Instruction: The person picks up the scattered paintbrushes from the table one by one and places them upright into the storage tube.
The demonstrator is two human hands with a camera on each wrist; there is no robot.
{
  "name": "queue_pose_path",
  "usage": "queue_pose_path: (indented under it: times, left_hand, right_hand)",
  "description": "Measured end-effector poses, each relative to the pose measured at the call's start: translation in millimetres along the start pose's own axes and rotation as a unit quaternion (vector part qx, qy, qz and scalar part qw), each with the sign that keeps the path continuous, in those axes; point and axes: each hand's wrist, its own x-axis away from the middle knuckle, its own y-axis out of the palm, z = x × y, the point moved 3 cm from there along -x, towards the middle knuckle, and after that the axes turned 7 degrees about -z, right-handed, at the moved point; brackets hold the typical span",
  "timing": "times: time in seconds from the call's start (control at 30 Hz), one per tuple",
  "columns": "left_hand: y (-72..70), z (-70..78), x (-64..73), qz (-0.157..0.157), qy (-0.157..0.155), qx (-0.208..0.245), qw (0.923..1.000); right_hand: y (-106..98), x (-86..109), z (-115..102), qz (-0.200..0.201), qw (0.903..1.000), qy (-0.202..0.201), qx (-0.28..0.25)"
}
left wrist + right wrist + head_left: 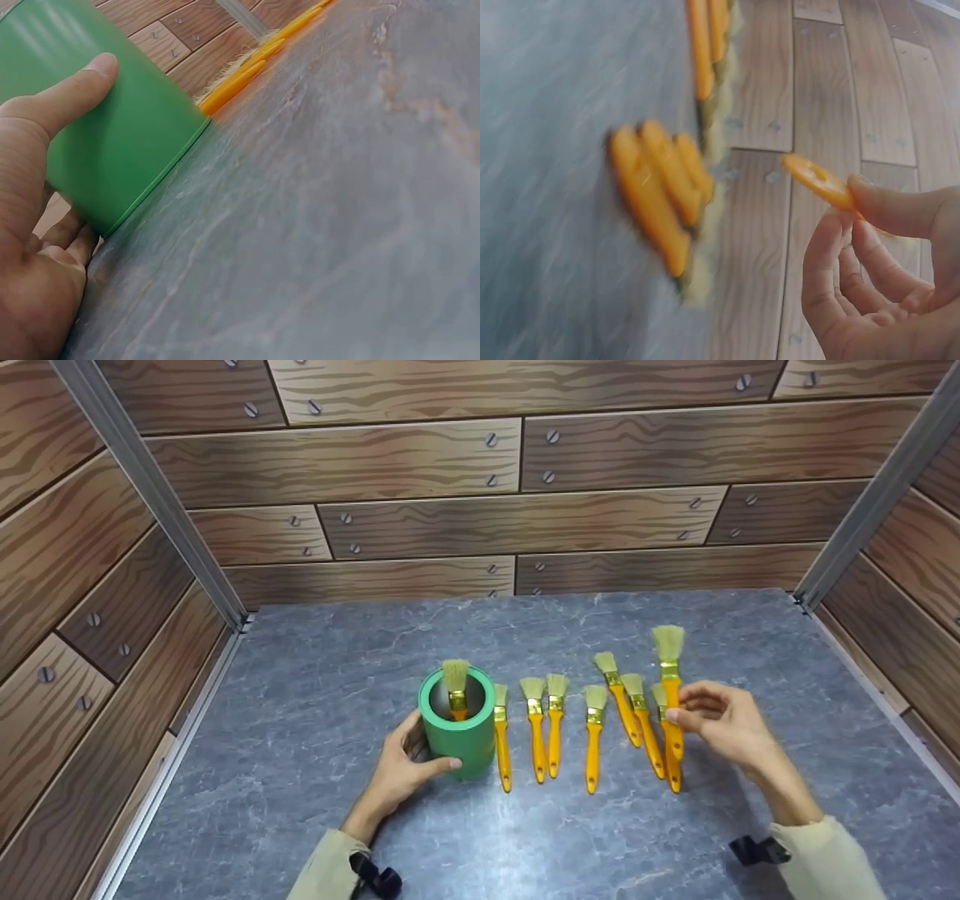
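Note:
A green cylindrical container (pixel 461 746) stands on the table with one paintbrush (pixel 455 682) upright inside, bristles above the rim. My left hand (pixel 405 769) grips its near left side; in the left wrist view the thumb (pixel 82 82) lies along the green wall. To the right, my right hand (pixel 724 724) pinches another paintbrush (pixel 669 675) by its orange handle, bristles up. The right wrist view shows the handle end (pixel 817 180) between thumb and fingers. In the head view this brush overlaps a paintbrush lying on the table (pixel 673 772).
Several more paintbrushes lie in a row between the hands, bristles away from me, among them one beside the container (pixel 502 750) and one mid-row (pixel 593 742). Wood-patterned walls (pixel 420 457) with metal corner posts (pixel 161 495) enclose the grey marbled table (pixel 315 660).

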Motion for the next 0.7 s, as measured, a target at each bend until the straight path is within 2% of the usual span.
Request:
queue_pose_path:
  times: [0.17,0.33,0.7]
  left_hand:
    - [-0.2,-0.5,0.2,0.001,0.005,0.002,1.0]
    - [1.1,-1.1,-2.2,-0.005,0.016,0.004,0.9999]
    - [-0.7,-1.9,-0.8,-0.003,0.009,0.004,0.9999]
  right_hand:
    - [16.3,-4.5,-19.9,0.023,0.998,-0.05,-0.029]
    - [28.8,-5.1,-36.1,0.028,0.9939,-0.095,-0.049]
    - [51.8,-12.3,-78.0,0.025,0.9854,-0.148,-0.08]
